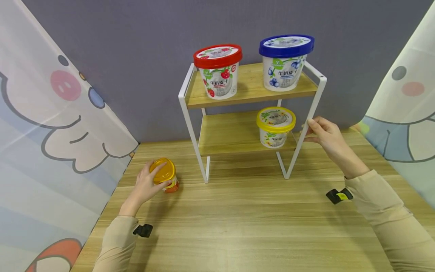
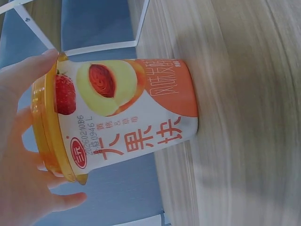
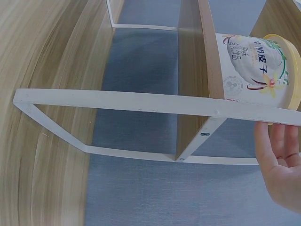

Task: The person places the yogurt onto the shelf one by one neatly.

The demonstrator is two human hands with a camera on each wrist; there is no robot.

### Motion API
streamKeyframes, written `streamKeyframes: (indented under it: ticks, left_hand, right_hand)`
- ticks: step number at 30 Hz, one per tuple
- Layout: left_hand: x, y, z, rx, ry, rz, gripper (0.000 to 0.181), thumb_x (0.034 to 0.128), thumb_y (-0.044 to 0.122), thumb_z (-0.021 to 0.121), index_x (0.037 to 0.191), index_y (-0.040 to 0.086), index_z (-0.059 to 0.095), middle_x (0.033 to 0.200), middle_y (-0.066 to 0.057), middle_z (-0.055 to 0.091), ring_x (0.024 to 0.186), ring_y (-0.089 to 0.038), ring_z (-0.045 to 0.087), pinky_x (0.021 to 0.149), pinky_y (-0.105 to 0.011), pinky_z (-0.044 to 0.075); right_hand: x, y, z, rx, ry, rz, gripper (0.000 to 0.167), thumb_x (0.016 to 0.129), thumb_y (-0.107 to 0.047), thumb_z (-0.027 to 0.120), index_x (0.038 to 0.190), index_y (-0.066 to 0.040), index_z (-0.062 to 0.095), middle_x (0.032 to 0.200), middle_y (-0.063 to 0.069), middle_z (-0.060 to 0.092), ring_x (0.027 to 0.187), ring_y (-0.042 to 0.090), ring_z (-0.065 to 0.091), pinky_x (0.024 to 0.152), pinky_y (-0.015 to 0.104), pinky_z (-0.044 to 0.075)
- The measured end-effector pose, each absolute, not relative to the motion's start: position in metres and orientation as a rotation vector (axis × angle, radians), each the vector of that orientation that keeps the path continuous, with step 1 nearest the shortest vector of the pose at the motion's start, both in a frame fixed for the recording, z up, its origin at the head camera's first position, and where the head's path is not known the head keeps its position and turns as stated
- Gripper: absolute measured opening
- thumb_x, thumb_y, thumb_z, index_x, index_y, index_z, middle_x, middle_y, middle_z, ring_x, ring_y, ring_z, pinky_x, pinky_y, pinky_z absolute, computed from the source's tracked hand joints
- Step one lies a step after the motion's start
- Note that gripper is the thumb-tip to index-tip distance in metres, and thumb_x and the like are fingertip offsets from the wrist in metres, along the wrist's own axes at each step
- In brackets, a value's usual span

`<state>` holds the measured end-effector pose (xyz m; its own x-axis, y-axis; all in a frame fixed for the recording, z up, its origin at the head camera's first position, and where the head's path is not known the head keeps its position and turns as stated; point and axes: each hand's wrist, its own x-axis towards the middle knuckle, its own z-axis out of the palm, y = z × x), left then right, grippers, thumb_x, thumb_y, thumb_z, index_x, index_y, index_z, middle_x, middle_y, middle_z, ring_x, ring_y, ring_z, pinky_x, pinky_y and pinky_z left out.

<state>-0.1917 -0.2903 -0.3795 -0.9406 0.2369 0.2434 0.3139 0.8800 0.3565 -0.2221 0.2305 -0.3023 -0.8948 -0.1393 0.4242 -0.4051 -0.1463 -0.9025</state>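
On the tabletop at left, my left hand (image 1: 146, 183) holds a yogurt cup (image 2: 122, 106) by its orange lid (image 1: 164, 170), thumb on one side and fingers on the other. The cup is white and orange with peach and strawberry pictures. It stands upright, its base apparently on the table. My right hand (image 1: 327, 136) grips the right front post (image 3: 141, 102) of a two-tier rack (image 1: 234, 100), thumb at the front of the post. Just inside that post, a yellow-lidded tub (image 1: 274, 132) sits on the lower shelf; its gap from the right fingertips is hard to judge.
A red-lidded strawberry tub (image 1: 221, 81) and a larger blue-lidded blueberry tub (image 1: 284, 71) stand on the rack's upper shelf. Behind the rack rises a grey panel (image 1: 159, 75). Cartoon-printed curtains (image 1: 30, 158) flank the wooden table (image 1: 217, 230) on both sides.
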Motion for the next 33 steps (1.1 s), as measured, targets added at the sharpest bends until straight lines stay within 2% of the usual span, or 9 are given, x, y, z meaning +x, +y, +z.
streamKeyframes:
  ticks: [6, 14, 27, 33]
  left_hand:
    - [-0.1942, -0.2907, -0.3838, -0.456, -2.802, -0.617, 0.058, 0.0757, 0.024, 0.070, 0.126, 0.006, 0.046, 0.133, -0.032, 0.020, 0.116, -0.052, 0.025, 0.091, -0.065, 0.022]
    - [-0.1976, -0.2890, -0.3844, -0.382, -2.820, -0.742, 0.056, 0.0743, 0.023, 0.071, 0.123, 0.008, 0.048, 0.129, -0.031, 0.023, 0.114, -0.047, 0.026, 0.084, -0.062, 0.034]
    - [-0.2018, -0.2883, -0.3880, -0.356, -2.724, -0.816, 0.053, 0.0659, 0.020, 0.076, 0.113, 0.008, 0.055, 0.118, -0.029, 0.029, 0.109, -0.045, 0.029, 0.079, -0.058, 0.037]
    - [-0.1995, -0.2885, -0.3884, -0.340, -2.725, -0.806, 0.052, 0.0655, 0.020, 0.077, 0.112, 0.010, 0.055, 0.118, -0.027, 0.029, 0.107, -0.043, 0.029, 0.077, -0.057, 0.038]
  right_hand:
    - [-0.2217, 0.2306, -0.3024, 0.612, -1.937, 2.156, 0.019, 0.093, -0.013, 0.045, 0.080, -0.004, 0.056, 0.080, 0.003, 0.053, 0.074, 0.010, 0.056, 0.064, 0.020, 0.053]
    - [-0.2214, 0.2306, -0.3020, 0.620, -1.930, 2.152, 0.020, 0.093, -0.012, 0.044, 0.079, -0.004, 0.056, 0.081, 0.003, 0.054, 0.074, 0.010, 0.056, 0.064, 0.020, 0.053]
    - [-0.2220, 0.2313, -0.3035, 0.619, -1.930, 2.156, 0.020, 0.093, -0.013, 0.044, 0.079, -0.004, 0.055, 0.080, 0.003, 0.053, 0.075, 0.010, 0.056, 0.064, 0.020, 0.053]
    - [-0.2223, 0.2313, -0.3036, 0.613, -1.940, 2.145, 0.020, 0.093, -0.013, 0.044, 0.079, -0.004, 0.055, 0.080, 0.003, 0.053, 0.075, 0.009, 0.057, 0.064, 0.020, 0.053]
